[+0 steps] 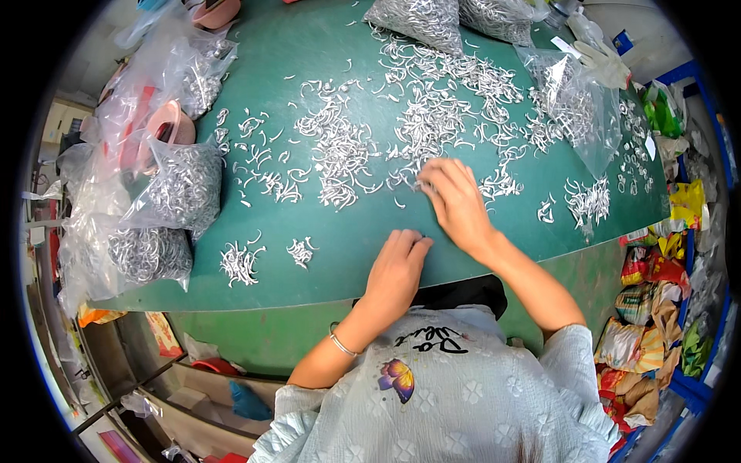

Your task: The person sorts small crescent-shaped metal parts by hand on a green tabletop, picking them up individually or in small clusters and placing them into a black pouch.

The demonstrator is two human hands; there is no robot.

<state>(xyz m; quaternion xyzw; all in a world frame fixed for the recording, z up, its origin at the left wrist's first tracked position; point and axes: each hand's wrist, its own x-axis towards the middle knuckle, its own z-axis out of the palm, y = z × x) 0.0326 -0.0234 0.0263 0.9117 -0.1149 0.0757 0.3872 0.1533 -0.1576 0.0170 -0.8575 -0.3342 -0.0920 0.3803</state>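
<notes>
Small curved silvery metal pieces (432,116) lie in a broad loose heap on the green tabletop (309,247). My right hand (461,202) reaches to the near edge of this heap, its fingertips bent down among the pieces and smeared by motion. Whether they pinch a piece cannot be made out. Close to the table's near edge, my left hand (397,266) rests with its fingers curled and pressed together; what they may hold is hidden. A second heap (336,147) spreads left of the main one. Two small clusters, one larger (241,262) and one smaller (301,251), sit at the near left.
Clear plastic bags filled with such pieces stand at the left (185,185) and the far side (421,21). Another bag (575,104) lies at the right, beyond a separate cluster (588,201). A blue shelf (706,386) with colourful packages stands right of the table.
</notes>
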